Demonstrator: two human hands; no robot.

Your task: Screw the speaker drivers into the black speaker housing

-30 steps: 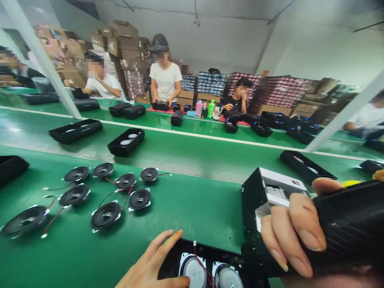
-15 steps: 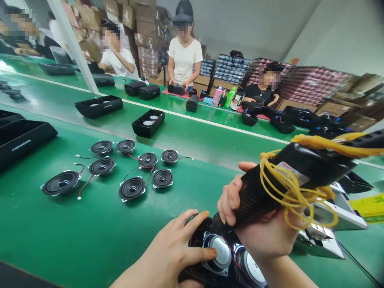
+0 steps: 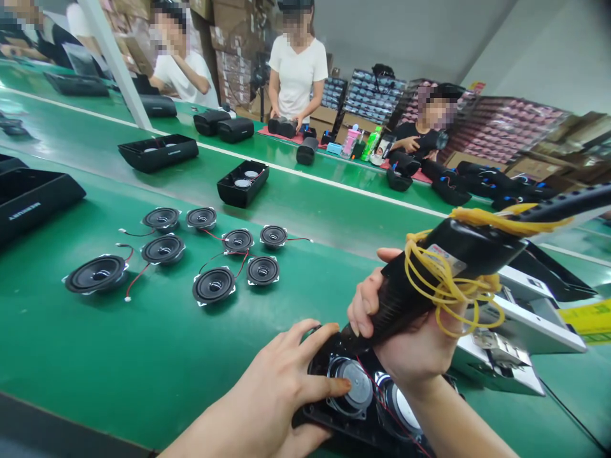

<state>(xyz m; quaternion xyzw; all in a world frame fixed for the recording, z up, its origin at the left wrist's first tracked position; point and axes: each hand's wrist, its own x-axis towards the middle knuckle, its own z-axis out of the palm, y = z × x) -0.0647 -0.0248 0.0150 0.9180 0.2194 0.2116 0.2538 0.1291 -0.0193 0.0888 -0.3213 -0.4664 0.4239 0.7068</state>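
My right hand [image 3: 410, 346] grips a black electric screwdriver [image 3: 449, 267] wrapped in yellow rubber bands, its tip pointing down at a black speaker housing [image 3: 353, 426] on the green table. My left hand [image 3: 281, 394] rests on the housing's left end, the thumb touching a round silver speaker back [image 3: 356, 391]. A second speaker back [image 3: 398, 410] with a red wire sits beside it, partly hidden under my right wrist.
Several loose black speaker drivers [image 3: 212, 284] with red wires lie to the left. Black housings [image 3: 242, 182] ride the green conveyor [image 3: 310, 210] beyond. A white-and-black box [image 3: 515, 331] stands at the right, a black tray [image 3: 33, 200] at far left. Other people work behind.
The view tilted down. My right hand brought the screwdriver from the right down over the housing. My left hand slid onto the housing, thumb now on the speaker back.
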